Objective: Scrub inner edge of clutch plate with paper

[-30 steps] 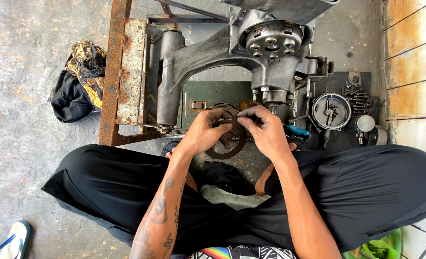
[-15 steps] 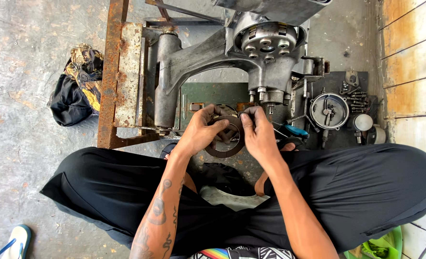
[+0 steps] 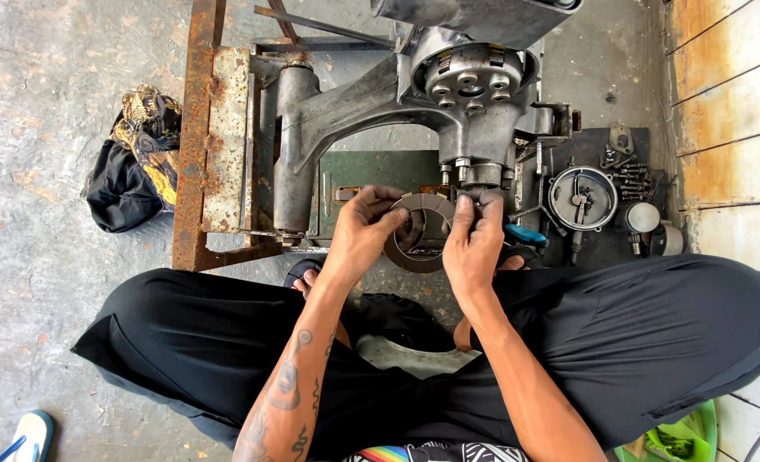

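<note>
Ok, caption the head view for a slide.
Seated cross-legged, both hands, left hand and right hand, hold ring-shaped plates before a grey engine casing.

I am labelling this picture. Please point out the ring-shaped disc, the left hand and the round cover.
ring-shaped disc [image 3: 424, 205], head view, upper rim.
left hand [image 3: 365, 224], head view, back of hand.
round cover [image 3: 582, 198], head view, centre.

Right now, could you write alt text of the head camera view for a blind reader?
A seated person's left hand and right hand hold a ring-shaped clutch plate before a motorcycle engine on a rusty stand, with bolts laid out nearby.
</note>
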